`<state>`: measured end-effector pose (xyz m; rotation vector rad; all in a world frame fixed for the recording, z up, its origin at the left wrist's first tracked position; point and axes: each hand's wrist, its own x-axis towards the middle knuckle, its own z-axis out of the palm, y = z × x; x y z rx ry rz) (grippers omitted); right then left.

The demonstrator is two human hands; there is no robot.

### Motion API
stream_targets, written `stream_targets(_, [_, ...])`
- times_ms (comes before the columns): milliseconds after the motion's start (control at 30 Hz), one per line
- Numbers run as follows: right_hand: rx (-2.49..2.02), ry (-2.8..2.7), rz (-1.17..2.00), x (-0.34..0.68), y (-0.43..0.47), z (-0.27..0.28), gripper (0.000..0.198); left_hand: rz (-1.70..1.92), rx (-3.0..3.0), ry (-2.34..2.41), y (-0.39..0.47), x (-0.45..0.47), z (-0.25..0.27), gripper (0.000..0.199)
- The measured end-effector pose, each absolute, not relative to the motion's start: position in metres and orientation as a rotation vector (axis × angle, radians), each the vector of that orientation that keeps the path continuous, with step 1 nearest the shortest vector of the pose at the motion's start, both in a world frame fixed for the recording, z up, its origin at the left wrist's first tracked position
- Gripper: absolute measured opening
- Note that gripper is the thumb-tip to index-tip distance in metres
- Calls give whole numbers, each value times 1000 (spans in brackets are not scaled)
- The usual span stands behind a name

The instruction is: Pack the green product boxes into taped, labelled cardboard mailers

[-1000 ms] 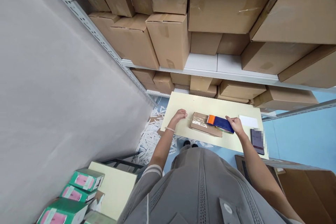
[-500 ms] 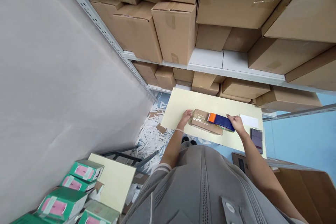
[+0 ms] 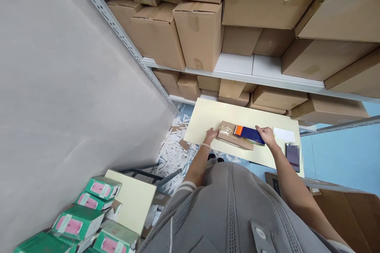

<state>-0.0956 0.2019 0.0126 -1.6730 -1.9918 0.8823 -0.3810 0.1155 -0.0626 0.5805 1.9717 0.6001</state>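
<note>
A taped cardboard box (image 3: pixel 233 140) lies on the pale yellow tabletop (image 3: pixel 204 112), shiny clear tape across its left end. At that end is my left hand (image 3: pixel 211 135), fingers apart, fingertips at or close to the cardboard; exact contact is hard to make out. My right hand (image 3: pixel 266 136) is closed around the right end of a dark blue tape dispenser (image 3: pixel 252 134) with an orange front. The dispenser lies over the top of the box, its orange part pointing left. A curved roll edge shows under its blue body.
A phone (image 3: pixel 292 157) and white paper (image 3: pixel 283 134) lie at the table's right. Shelves of cardboard boxes (image 3: pixel 197 35) stand behind. White paper strips (image 3: pixel 175 154) cover the floor at left. Green boxes (image 3: pixel 69 225) are stacked lower left; a large carton (image 3: pixel 347 213) stands lower right.
My left hand has shifted slightly down along the box's left end, with its fingers more spread. The dispenser in my right hand is almost where it was. The view has tilted a little.
</note>
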Motion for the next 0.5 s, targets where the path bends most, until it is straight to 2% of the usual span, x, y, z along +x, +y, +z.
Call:
stream_targets(133, [-1668,-2020,875,-98,198,16,66,609,709,2039,108,-378,-50,57])
stream_targets(233, [-1656,-2038,887,-100,196,18,67,708,1124,2055,111,-363,-36,51])
stream_targets(367, [-1633,-2068,889,-100,197,21,67,710,1841,1861,110,-338,-27,54])
stream_targets(500, [-1648,-2079,883,-97,200,23,68,625,2006,1821,105,-327,-28,59])
